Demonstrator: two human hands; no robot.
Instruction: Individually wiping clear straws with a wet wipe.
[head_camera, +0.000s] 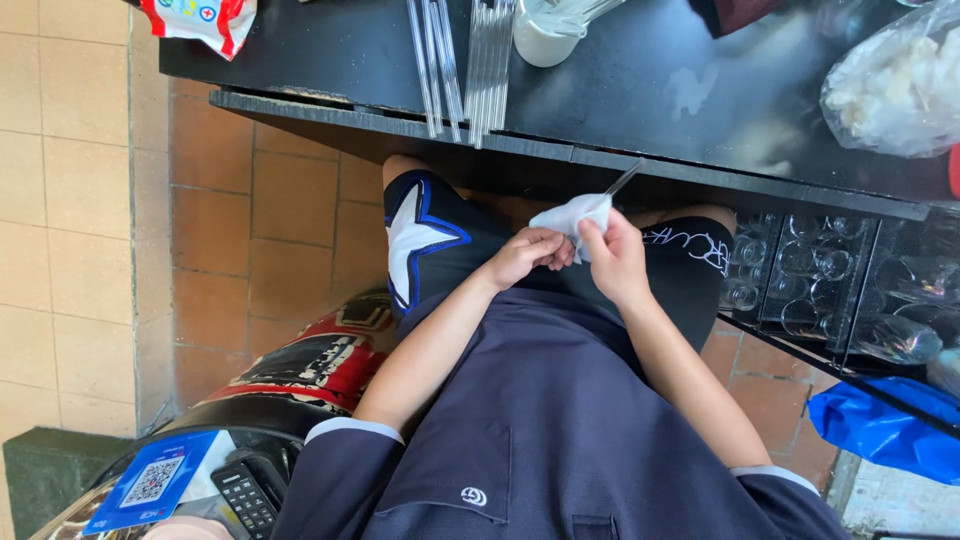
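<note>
Terracotta floor tiles (290, 210) run under a black counter (640, 80) whose far side is cut off by the frame. Below its near edge, both hands meet over the person's lap, and much of what they hold is hidden: a thin clear glass tube (624, 179) shows only where it sticks up toward the counter's edge, the rest buried in a crumpled white cloth (572, 213). The left hand (528, 254) pinches the cloth's lower part with curled fingers; the right hand (616, 258) is clenched around cloth and tube together. The cloth is bunched and soft-looking, touching both hands.

On the counter above, a bundle of similar clear tubes (470, 65) lies overhanging the near edge. Just right of it stands a white cup (545, 38), its top cropped, with glassware inside that is hard to make out. At far right, a clear plastic bag (895, 85) holds whitish lumps. Under the counter on the right, a divided rack (810, 275) holds clear glass vessels in its compartments, with a blue bag (880, 425) near it.
</note>
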